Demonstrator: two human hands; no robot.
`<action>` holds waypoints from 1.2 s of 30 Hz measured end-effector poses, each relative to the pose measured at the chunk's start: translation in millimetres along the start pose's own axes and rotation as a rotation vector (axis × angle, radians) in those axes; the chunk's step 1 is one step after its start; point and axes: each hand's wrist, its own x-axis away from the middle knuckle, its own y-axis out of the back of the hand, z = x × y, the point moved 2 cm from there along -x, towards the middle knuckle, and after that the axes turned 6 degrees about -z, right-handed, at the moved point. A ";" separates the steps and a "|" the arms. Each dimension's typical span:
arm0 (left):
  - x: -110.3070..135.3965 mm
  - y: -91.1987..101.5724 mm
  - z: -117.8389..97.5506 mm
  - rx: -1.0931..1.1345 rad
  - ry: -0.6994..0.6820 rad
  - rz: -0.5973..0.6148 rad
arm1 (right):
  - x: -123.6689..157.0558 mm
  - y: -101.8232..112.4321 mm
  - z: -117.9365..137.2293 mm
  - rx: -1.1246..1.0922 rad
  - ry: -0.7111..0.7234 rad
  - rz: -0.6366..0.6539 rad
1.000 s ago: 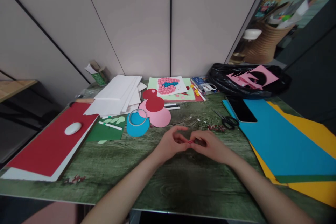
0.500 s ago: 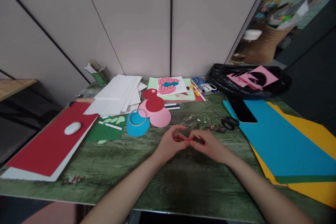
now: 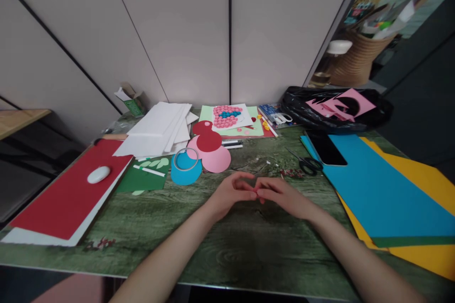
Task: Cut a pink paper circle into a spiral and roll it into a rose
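Note:
My left hand (image 3: 229,194) and my right hand (image 3: 280,195) meet fingertip to fingertip above the green wood-grain table. Both are closed in a pinch around a small red-pink piece (image 3: 256,191), mostly hidden by the fingers; its exact kind is too small to make out. Beyond them lies a white sheet (image 3: 243,120) covered partly with rows of pink balls (image 3: 224,123) and a blue patch of balls (image 3: 229,114). Left of my hands are pink circles (image 3: 217,158), a red paper circle (image 3: 209,142) and a blue circle (image 3: 186,177) with a tape roll (image 3: 175,160) on it.
Black scissors (image 3: 310,165) and a phone (image 3: 326,149) lie at right, near blue sheets (image 3: 384,189). At left are red paper (image 3: 67,189) with a white oval object (image 3: 98,174), white sheets (image 3: 156,125) and a marker (image 3: 149,170). A black bag (image 3: 298,109) sits at the back.
My fingers have shifted slightly around the small piece, and less of its red shows between the fingertips. The things on the table have stayed in place.

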 end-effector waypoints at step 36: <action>4.6 -6.5 -7.8 -0.386 -0.169 0.048 | 0.9 -8.2 4.2 0.126 -0.014 -0.103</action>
